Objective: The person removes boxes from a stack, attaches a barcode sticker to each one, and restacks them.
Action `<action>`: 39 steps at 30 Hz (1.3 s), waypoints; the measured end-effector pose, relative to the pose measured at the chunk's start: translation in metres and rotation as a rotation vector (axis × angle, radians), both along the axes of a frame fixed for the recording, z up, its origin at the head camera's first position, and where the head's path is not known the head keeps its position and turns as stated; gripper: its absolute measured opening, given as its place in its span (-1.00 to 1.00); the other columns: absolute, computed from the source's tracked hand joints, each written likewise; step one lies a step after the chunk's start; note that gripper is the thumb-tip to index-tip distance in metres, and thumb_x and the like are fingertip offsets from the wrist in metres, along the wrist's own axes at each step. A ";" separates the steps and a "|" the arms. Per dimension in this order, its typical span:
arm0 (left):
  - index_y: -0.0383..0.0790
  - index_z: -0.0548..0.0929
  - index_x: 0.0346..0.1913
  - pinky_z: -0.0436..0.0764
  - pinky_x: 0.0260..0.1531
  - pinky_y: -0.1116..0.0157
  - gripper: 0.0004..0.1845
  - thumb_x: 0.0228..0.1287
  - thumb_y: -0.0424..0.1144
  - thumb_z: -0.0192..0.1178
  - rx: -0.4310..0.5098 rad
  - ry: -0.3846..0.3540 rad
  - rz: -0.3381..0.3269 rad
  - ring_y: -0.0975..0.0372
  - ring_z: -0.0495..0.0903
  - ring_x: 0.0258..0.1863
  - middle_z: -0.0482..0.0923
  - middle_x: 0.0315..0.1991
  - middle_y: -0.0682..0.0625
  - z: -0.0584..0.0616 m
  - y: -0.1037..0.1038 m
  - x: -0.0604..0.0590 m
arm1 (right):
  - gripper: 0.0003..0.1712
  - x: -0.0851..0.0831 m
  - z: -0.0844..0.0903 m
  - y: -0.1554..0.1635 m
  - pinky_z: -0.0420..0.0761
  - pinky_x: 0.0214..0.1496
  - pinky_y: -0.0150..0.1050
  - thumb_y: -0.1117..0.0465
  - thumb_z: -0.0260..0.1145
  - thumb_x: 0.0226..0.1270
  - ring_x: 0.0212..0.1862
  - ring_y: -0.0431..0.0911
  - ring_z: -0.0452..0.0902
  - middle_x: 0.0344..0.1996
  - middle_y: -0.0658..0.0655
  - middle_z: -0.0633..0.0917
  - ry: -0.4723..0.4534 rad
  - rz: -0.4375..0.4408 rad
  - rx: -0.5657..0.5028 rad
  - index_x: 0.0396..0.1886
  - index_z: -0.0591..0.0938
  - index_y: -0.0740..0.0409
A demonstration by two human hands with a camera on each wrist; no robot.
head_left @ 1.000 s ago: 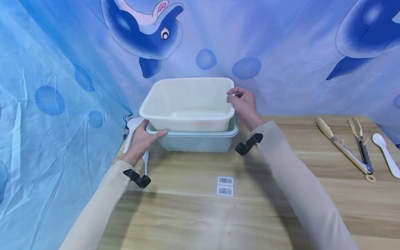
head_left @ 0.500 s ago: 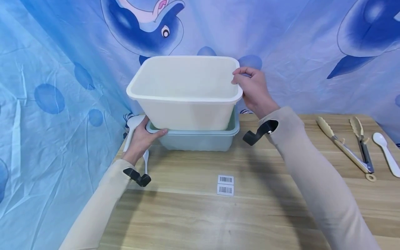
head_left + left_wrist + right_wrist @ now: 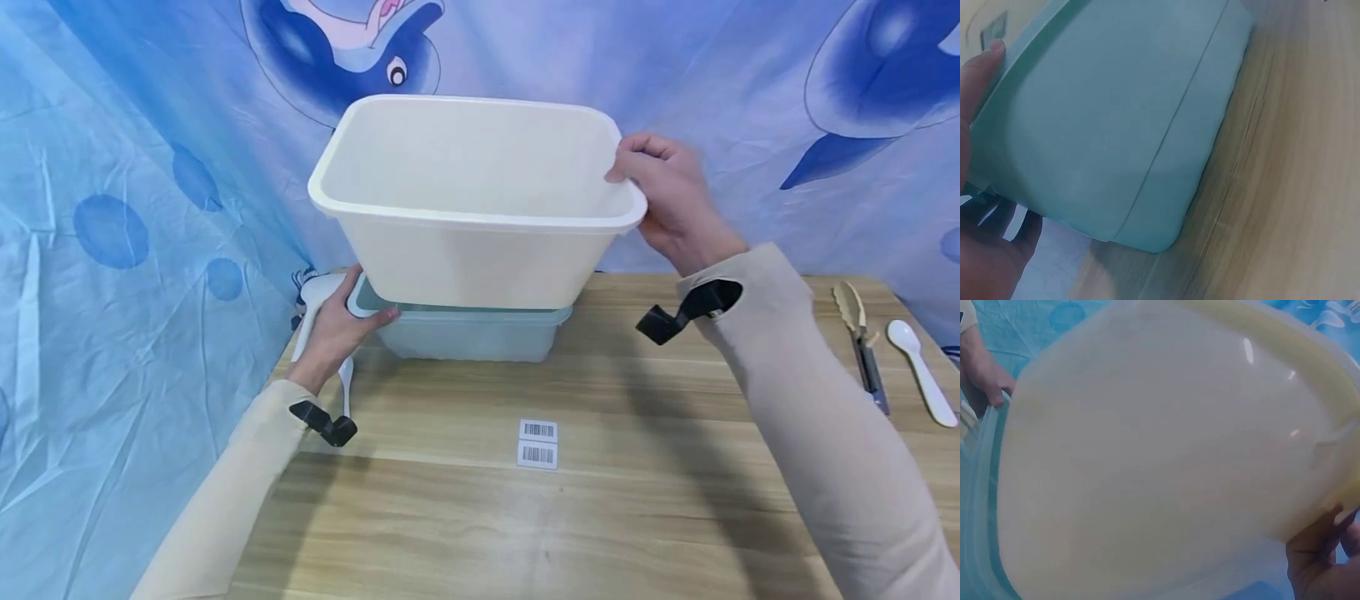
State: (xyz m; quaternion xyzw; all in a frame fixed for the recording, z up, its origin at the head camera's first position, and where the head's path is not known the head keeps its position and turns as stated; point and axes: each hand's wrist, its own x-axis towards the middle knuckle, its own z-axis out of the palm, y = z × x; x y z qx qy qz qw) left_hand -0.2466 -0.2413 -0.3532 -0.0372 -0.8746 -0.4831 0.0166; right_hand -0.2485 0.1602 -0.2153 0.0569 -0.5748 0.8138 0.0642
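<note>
In the head view, a white plastic basin (image 3: pixel 480 262) hangs raised and tilted, its open top towards me. My right hand (image 3: pixel 678 200) pinches its rim at the right end. Below it, on the table, stands a pale green basin (image 3: pixel 465 337), its inside mostly hidden by the white one. My left hand (image 3: pixel 330 337) grips the green basin's left end, thumb over the rim. In the left wrist view, the left thumb and fingers hold the green basin's wall (image 3: pixel 1110 112). The right wrist view shows the white basin's underside (image 3: pixel 1147 450) beside the green rim.
A large white spoon-like utensil (image 3: pixel 318 292) and a small white spoon (image 3: pixel 346 383) lie by my left hand. To the right are tongs (image 3: pixel 858 333), partly behind my sleeve, and a white spoon (image 3: pixel 918 371). A barcode label (image 3: pixel 537 443) lies on the table.
My right hand has lifted the white basin up out of the green one and moved it right. My left hand has kept its hold on the green basin.
</note>
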 end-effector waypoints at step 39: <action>0.18 -0.12 0.54 0.20 0.35 -0.20 0.09 0.08 0.14 0.38 -0.080 -0.029 0.022 -0.12 0.14 0.45 0.06 0.52 -0.15 0.006 0.001 0.008 | -0.70 0.031 -0.029 0.224 0.64 -0.67 -0.19 0.81 -0.04 0.09 -0.53 0.04 0.69 -0.60 0.26 0.62 0.116 -0.090 -0.309 -0.53 0.54 0.51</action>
